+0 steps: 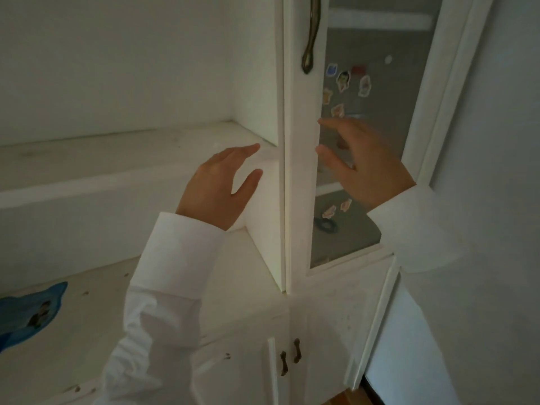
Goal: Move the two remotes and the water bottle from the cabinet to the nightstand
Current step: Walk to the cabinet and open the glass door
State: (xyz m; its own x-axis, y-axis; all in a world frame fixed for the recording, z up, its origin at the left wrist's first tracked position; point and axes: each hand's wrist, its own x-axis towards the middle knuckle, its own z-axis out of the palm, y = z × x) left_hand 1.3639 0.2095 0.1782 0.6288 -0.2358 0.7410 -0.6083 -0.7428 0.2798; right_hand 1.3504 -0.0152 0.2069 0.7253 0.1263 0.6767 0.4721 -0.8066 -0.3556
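Note:
A white cabinet [280,200] fills the view, with an open shelf [117,159] on the left and a glass door [301,159] on the right. My left hand [219,185] is raised in front of the shelf's right end, fingers apart, holding nothing. My right hand [359,162] hovers open in front of the glass pane, a little apart from the door's frame. No remote, water bottle or nightstand is in view.
A bronze handle [312,33] hangs on the door frame above my hands. Stickers [344,80] dot the glass pane. A blue cat-shaped item [32,311] lies on the cabinet counter at lower left. Small lower doors with two handles [289,356] sit below.

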